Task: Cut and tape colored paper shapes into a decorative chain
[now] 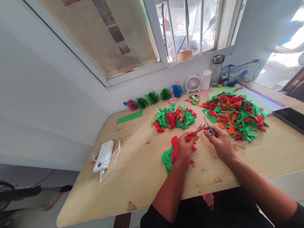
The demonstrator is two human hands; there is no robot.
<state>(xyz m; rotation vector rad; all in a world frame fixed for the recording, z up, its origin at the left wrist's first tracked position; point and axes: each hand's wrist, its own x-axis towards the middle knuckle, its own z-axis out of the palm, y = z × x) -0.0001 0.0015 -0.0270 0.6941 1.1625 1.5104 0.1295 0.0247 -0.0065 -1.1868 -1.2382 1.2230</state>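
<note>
My left hand (186,144) pinches a small folded orange paper piece (196,131), with a bit of white and dark showing at its far end. In my right hand (220,142) is a slim dark pointed tool (209,127); its exact kind is hard to make out. The tip points away from me, close beside the orange paper but apart from it. Cut red paper pieces (174,145) and green paper pieces (167,160) lie under and beside my left wrist, partly hidden by it. Just beyond my hands sits a heap of curved green and red paper pieces (174,117).
A large pile of paper scraps (235,114) covers the back right, near a phone (291,117). Along the wall stand paper ornaments (152,97), a small fan (192,84), a glass bottle (217,71) and a clear pouch (241,73). A white power bank (104,155) with cable lies left.
</note>
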